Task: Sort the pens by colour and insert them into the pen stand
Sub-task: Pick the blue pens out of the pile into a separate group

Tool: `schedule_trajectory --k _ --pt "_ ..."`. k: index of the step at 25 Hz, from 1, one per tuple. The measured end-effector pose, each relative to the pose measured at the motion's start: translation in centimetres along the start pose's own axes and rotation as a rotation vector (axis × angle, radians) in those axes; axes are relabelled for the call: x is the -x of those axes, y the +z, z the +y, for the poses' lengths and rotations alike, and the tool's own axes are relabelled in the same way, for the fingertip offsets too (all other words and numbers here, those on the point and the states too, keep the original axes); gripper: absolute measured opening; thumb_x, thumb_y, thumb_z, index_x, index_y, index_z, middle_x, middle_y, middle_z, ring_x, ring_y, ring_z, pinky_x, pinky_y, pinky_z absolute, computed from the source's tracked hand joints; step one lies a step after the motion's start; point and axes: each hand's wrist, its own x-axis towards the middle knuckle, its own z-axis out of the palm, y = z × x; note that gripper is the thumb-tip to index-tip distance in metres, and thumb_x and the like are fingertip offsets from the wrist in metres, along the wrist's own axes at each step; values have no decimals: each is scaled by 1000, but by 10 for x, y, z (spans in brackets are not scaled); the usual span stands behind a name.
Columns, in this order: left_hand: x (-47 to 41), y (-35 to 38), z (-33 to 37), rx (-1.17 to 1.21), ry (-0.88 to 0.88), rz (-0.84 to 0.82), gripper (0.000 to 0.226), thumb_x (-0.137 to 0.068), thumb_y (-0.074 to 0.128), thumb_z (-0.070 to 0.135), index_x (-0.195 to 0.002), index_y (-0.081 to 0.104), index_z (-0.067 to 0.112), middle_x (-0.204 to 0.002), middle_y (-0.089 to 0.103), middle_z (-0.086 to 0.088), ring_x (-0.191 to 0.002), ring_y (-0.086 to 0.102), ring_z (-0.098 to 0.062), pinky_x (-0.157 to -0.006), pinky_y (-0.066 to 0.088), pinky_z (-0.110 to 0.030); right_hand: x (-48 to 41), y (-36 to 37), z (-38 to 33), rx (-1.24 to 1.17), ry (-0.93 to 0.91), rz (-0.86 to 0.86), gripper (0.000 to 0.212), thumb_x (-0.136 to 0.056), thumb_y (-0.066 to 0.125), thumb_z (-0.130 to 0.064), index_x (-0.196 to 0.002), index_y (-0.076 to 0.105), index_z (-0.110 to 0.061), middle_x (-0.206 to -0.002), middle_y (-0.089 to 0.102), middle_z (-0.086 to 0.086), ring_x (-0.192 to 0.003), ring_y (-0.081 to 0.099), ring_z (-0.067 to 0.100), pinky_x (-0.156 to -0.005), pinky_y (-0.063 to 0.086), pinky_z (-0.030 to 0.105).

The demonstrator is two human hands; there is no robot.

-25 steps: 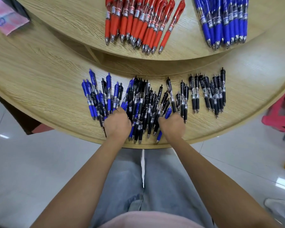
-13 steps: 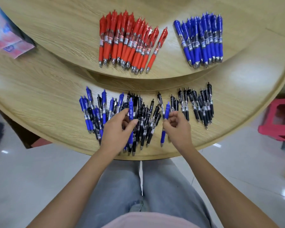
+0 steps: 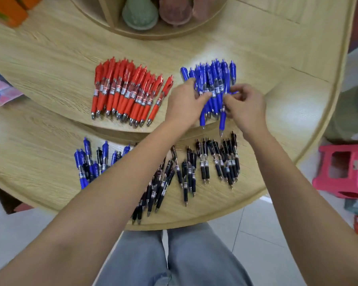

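On the upper wooden tier lie a row of red pens (image 3: 128, 93) and, to its right, a pile of blue pens (image 3: 214, 79). My left hand (image 3: 184, 104) rests at the pile's left side, its thumb and fingers closed on a blue pen (image 3: 204, 114) there. My right hand (image 3: 244, 108) pinches another blue pen (image 3: 222, 122) that hangs over the tier's edge. On the lower tier (image 3: 39, 153) a mixed heap of blue and black pens (image 3: 91, 164) lies left of my forearm. Black pens (image 3: 217, 162) lie to the right.
A green vase (image 3: 140, 12) and a brownish pot (image 3: 175, 11) stand in the shelf's central recess. An orange box (image 3: 6, 9) sits far left, and a pink packet (image 3: 0, 89) at the left edge. On the floor at the right stands a pink stool (image 3: 343, 172).
Both hands have left the mixed heap on the lower tier and moved up to the blue pile on the upper tier, each carrying a blue pen. The camera has tilted upward.
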Motion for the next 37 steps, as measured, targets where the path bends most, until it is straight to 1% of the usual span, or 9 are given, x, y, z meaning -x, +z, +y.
schedule_trajectory --k 3,7,10,15,19,22,25,28,37 --pt "-23 12 -3 -109 -85 22 56 -88 59 40 -133 45 9 -77 54 4 -63 46 -2 -67 40 -16 -31 0 0 153 -34 -36 29 -83 63 -17 -110 64 -9 -77 65 0 -73 68 24 -73 58 44" --pt "-35 21 -11 -158 -135 133 53 -88 60 43 -127 50 9 -98 65 -2 -87 56 -12 -75 37 -23 -49 10 -2 298 -119 -78 29 -83 65 -22 -109 66 -10 -82 61 0 -75 60 14 -73 49 23" --pt "-36 27 -15 -126 -131 172 44 -90 59 35 -127 53 12 -101 65 -2 -94 61 -16 -79 44 -26 -55 13 -2 337 -137 -55 27 -82 67 -27 -105 67 -12 -79 60 -2 -75 56 11 -69 39 19" --pt "-28 21 -13 -33 -93 189 32 -92 55 27 -121 58 15 -93 62 5 -88 61 -15 -84 51 -36 -55 14 -1 306 -148 -78 26 -83 68 -31 -104 64 -15 -73 58 -5 -69 55 8 -63 39 18" --pt "9 -2 -24 44 -87 324 21 -94 50 22 -110 64 19 -87 64 10 -71 59 -7 -68 49 -22 -40 7 3 144 -159 -76 15 -87 63 -20 -101 62 -15 -62 50 -12 -52 46 -5 -58 38 5" --pt "48 -17 -50 158 -82 275 15 -92 54 19 -101 65 23 -80 63 13 -68 61 -11 -62 53 -26 -18 3 6 40 -126 -7 6 -89 57 -16 -91 61 -20 -65 50 -13 -53 44 -2 -57 40 11" --pt "81 -24 -78 215 -86 201 14 -91 57 15 -95 66 24 -75 60 16 -61 53 0 -56 43 -13 23 9 14 -29 -144 7 16 -88 56 -13 -81 59 -26 -66 52 -12 -57 44 -1 -59 42 17" --pt "103 -24 -105 164 -112 106 15 -90 58 14 -93 66 25 -73 60 16 -63 53 4 -57 39 -8 75 31 30 -37 -115 -107 11 -89 57 -8 -84 62 -17 -67 55 -8 -59 46 0 -58 43 16" --pt "144 -27 -194 10 -272 60 14 -92 54 18 -96 65 25 -75 63 8 -68 59 -9 -62 49 -25 163 124 74 192 -14 -439 11 -93 53 -13 -88 63 -12 -64 56 -6 -58 52 13 -60 51 37"
